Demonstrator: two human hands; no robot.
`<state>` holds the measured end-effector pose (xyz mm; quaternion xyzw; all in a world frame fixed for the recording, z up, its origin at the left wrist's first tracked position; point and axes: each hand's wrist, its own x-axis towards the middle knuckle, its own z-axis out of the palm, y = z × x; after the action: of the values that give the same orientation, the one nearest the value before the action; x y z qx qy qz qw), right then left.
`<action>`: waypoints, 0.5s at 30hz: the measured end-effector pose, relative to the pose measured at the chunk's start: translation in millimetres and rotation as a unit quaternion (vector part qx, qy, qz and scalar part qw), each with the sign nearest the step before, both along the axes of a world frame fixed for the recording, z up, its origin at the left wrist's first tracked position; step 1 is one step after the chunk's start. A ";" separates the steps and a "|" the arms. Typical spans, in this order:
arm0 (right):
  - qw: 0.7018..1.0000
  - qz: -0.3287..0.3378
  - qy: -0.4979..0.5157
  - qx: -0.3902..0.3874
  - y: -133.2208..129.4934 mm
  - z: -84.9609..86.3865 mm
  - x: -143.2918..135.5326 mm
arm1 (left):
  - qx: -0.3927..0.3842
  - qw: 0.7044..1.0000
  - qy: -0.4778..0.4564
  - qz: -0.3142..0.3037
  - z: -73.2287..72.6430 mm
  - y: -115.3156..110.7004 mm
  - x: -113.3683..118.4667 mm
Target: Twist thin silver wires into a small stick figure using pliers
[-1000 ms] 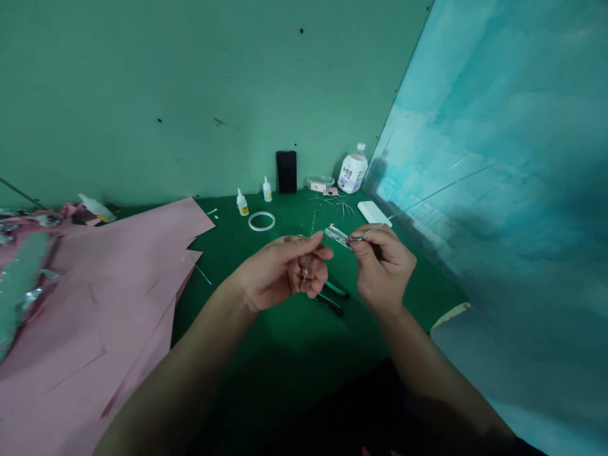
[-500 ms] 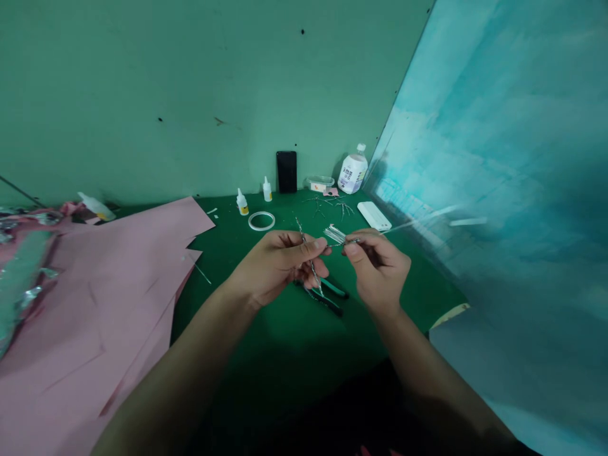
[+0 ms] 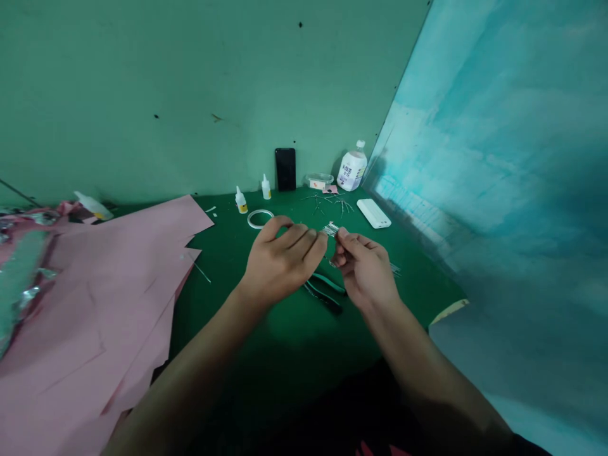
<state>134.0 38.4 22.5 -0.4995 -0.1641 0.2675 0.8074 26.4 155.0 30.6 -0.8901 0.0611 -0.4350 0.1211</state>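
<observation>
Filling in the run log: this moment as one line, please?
left hand: curled, grip hidden; right hand: curled, grip unclear; thin wire: between hands, mostly hidden; pliers: on green table

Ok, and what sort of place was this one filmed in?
Probably a craft or hobby workbench in a room corner: pliers lie on the green tabletop, along with small nozzle bottles that look like glue and large pink sheets. Whether it's a home or a workshop, I can't tell.

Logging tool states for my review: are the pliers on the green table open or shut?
Cannot tell: the pliers have their handles spread apart, but the left hand hides their jaws.
</observation>
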 end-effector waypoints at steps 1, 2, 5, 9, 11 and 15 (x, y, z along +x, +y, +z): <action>1.000 -0.018 -0.021 0.006 -0.5 -1.1 2.1 | -0.035 0.999 0.006 -0.011 -1.2 2.4 0.6; 0.998 -0.040 -0.055 0.013 -1.6 -2.7 4.9 | -0.095 0.995 0.019 -0.031 -1.5 4.7 0.7; 0.977 -0.104 -0.184 0.041 -5.8 -8.8 15.7 | -0.374 0.914 0.070 -0.144 1.6 10.0 -0.8; 0.944 -0.133 -0.287 0.097 -8.2 -16.6 22.9 | -0.737 0.643 0.082 -0.192 8.1 8.2 0.0; 0.929 -0.138 -0.327 0.110 -7.8 -18.7 21.7 | -0.829 0.486 0.206 -0.186 10.8 4.4 1.3; 0.897 -0.137 -0.408 0.097 -8.5 -19.3 18.7 | -0.875 0.317 0.291 -0.223 14.7 -1.5 0.7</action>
<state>152.7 29.9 3.1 -0.5016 -0.4343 -0.0902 0.7427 27.1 153.5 45.3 -0.5007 -0.1274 0.0407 -0.8552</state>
